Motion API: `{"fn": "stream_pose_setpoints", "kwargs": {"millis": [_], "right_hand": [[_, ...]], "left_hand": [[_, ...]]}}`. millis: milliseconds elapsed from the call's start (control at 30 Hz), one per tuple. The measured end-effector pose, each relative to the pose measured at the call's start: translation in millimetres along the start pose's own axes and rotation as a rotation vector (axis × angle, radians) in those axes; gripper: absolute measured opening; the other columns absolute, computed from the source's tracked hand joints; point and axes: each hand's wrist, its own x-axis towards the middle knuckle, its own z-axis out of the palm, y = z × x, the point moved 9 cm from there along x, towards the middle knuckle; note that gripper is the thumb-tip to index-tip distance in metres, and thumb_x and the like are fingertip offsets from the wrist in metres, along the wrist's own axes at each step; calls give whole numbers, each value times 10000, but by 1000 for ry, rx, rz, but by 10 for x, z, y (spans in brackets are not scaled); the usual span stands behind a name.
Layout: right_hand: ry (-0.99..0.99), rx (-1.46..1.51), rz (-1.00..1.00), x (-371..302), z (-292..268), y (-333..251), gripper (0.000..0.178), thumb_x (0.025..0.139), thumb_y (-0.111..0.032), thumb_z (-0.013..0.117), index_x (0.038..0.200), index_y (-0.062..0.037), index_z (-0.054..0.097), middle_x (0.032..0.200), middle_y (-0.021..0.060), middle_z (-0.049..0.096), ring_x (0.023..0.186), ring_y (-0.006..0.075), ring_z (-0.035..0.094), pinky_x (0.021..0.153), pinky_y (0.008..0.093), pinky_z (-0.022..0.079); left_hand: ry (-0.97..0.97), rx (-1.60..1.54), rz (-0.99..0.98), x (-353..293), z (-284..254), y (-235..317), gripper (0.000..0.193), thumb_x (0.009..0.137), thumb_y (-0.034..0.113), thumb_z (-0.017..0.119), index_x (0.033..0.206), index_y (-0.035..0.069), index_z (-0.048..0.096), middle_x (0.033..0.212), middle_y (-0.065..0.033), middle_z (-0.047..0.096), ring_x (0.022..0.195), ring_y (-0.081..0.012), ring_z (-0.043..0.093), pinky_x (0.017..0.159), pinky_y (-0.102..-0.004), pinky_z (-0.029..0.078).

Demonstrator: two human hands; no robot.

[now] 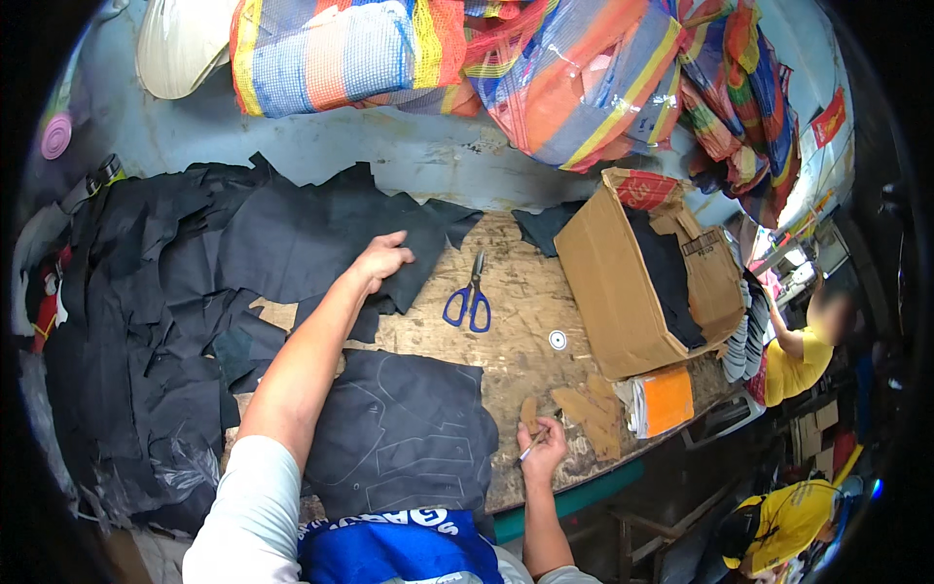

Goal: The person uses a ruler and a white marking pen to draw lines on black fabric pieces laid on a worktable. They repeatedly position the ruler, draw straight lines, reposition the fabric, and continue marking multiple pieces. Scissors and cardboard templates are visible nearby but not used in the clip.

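My left hand [382, 263] reaches across to the heap of black leather-like sheets [282, 234], its fingers closed on the top piece. Close to the front edge, my right hand [545, 450] grips a slim pale pen [530, 450]. A small brown pattern piece [528, 413] shows at its fingertips; whether it is held too I cannot tell. Between my arms a black sheet [399, 428] lies flat, marked with pale outlines of shapes. Blue-handled scissors [471, 297] rest on the wooden table [525, 341], blades pointing away from me.
An open cardboard box [608, 282] holding dark pieces stands at the right. Beside it lie brown pattern pieces [591, 414], an orange pad [666, 400] and a round white disc [557, 340]. Striped mesh sacks [574, 78] line the back. Two people in yellow [793, 365] are off to the right.
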Motion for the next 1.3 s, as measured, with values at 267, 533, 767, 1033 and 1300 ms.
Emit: {"fn": "stream_pose_setpoints", "kwargs": {"millis": [267,533,767,1033,1300], "right_hand": [[-22,-38,-13,65,50,41,311,690,-9,769,935,4,578,882,52,575,776,120,560,706,258,467],[-41,-52,-78,94,86,-70,300,699,15,751,944,6,580,878,42,563,746,104,549,663,225,456],[-30,-91,-139,100,83,-206,308,662,2,748,931,-3,599,914,84,589,724,155,576,611,269,476],[-1,-94,-199,92,64,-248,323,645,3,758,937,-12,619,904,75,612,656,132,540,562,256,438],[-21,41,-28,107,73,69,320,645,-16,767,927,-10,616,859,63,609,668,124,550,594,252,453]], "left_hand": [[-830,600,817,-2117,515,563,213,744,82,649,861,234,742,740,-5,559,750,-197,554,696,-357,430],[-241,784,398,-2913,-593,-436,287,530,64,682,699,287,748,1355,-91,452,1357,-383,257,1066,-645,135],[-67,832,463,-3326,-312,-452,204,571,117,708,686,285,728,1263,-45,526,1302,-326,349,1002,-685,124],[-190,652,602,-2681,53,-31,372,637,129,614,999,194,671,1068,-23,623,1128,-241,525,992,-613,256],[144,1029,205,-1189,-551,-300,710,705,417,752,1292,111,494,1315,-227,454,1235,-359,431,940,-527,408]]}}
